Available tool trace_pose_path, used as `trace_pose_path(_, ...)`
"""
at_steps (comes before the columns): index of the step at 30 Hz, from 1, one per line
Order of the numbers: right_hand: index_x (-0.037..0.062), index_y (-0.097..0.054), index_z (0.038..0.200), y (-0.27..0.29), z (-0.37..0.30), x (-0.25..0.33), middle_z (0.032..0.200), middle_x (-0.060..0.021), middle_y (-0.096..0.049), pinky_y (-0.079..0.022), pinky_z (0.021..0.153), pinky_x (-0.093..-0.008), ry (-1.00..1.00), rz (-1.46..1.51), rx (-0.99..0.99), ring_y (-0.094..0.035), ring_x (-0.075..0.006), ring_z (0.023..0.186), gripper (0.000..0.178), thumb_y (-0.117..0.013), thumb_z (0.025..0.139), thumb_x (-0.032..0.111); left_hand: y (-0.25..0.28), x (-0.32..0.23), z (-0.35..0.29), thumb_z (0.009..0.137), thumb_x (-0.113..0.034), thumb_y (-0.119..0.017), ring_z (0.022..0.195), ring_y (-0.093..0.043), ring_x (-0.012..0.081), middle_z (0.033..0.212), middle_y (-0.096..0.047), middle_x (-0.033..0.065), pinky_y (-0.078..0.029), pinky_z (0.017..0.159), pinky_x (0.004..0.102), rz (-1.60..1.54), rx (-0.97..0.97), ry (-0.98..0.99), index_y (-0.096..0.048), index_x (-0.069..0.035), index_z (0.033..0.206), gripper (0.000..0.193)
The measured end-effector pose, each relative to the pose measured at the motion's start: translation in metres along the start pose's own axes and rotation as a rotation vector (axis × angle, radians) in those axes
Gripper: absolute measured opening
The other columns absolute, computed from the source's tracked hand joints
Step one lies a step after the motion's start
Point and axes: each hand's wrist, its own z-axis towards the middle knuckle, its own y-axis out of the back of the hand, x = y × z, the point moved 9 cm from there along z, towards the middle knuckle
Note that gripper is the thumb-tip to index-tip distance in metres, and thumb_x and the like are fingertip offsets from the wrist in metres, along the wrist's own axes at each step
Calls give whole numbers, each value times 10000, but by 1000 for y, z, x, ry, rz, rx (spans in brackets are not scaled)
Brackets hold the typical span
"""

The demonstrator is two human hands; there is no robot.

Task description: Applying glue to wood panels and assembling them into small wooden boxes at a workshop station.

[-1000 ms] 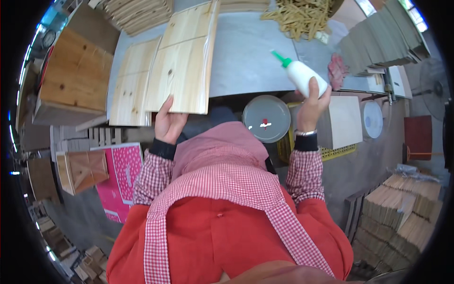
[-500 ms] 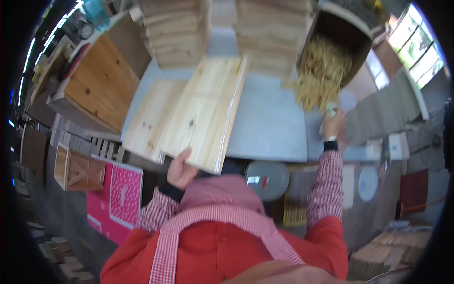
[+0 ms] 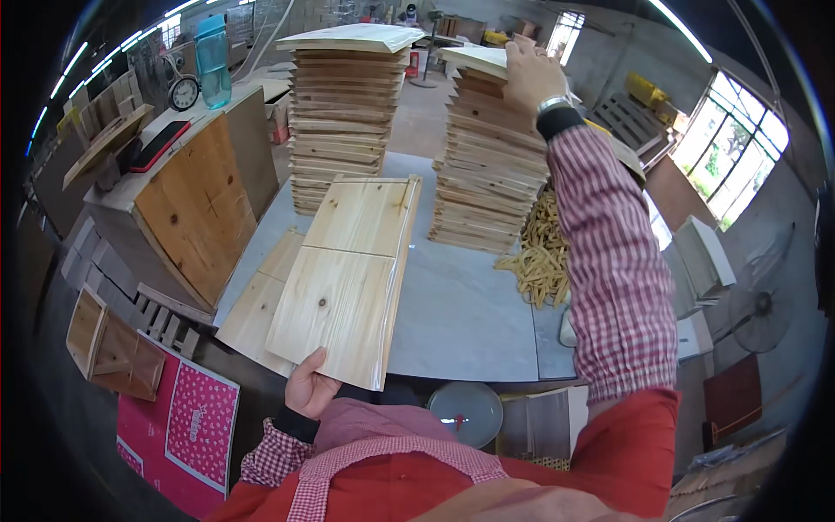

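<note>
Pine board (image 3: 344, 283), stretching lengthwise away, is pinched by the left hand (image 3: 311, 388); the right hand's (image 3: 532, 80) grip cannot be told.

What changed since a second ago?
Right hand let go of the white bottle, now on the table at right, partly hidden by the sleeve, and moved up and forward to the top of the right board stack; grip unclear. View tilted up. Left hand still holds the near edge of the wooden board.

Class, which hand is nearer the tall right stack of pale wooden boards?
Right hand, at the top of the stack; left hand lower, leftward, holding a pale wooden board.
</note>
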Motion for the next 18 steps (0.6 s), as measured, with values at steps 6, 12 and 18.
trace_pose_path(6,16,-618,1062,-59,0,-24,1061,-242,-637,-503,852,-453,131,-20,290,-616,-368,1014,281,-541,802,88,5,-17,-15,923,-103,-534,1331,-395,304,1444,-403,170,-300,1124,462,38,-69,-51,-278,12,1437,585)
trace_pose_path(12,91,-506,1317,74,-145,23,1254,-192,-560,-497,876,-438,321,259,2,-561,-358,1123,592,-467,760,-106,2,-47,-39,931,-97,-526,1320,-414,294,1440,-407,165,-332,1108,462,71,-58,-149,-301,13,1424,552)
trace_pose_path(18,131,-483,1374,120,-321,77,1383,-95,-502,-434,1015,-390,241,358,6,-481,-294,1269,734,-462,701,-161,-4,-63,-68,942,-94,-510,1295,-444,302,1402,-440,167,-387,1067,480,197,-50,-233,-299,6,1418,530)
